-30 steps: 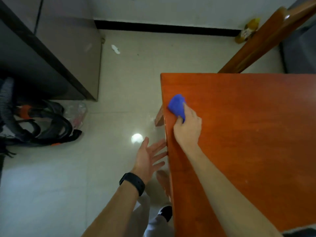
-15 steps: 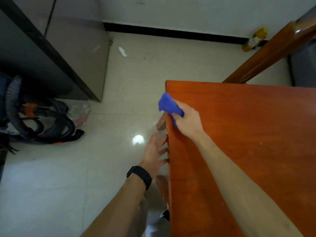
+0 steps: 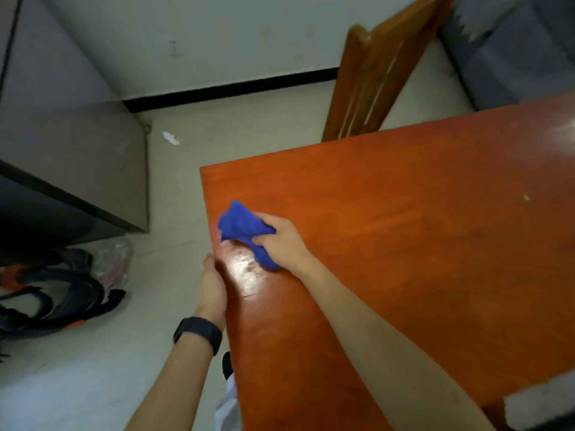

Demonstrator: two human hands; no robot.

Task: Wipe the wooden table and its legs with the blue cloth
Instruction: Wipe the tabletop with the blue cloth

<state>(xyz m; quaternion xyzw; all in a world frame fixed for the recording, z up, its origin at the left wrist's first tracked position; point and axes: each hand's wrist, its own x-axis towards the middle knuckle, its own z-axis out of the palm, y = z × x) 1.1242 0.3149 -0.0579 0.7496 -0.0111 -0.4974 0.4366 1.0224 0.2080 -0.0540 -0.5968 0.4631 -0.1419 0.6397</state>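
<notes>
My right hand (image 3: 281,241) grips the bunched cloth (image 3: 241,225) and presses it on the table (image 3: 420,244) top, near the left edge and close to the far corner. My left hand (image 3: 211,287) sits against that edge; its fingers are hidden, so curled or flat I cannot tell. A smeary glare patch (image 3: 245,269) lies just beside the cloth. Judgement: top wipe under way, most of the top likely to go. Legs out of view, probably all left.
</notes>
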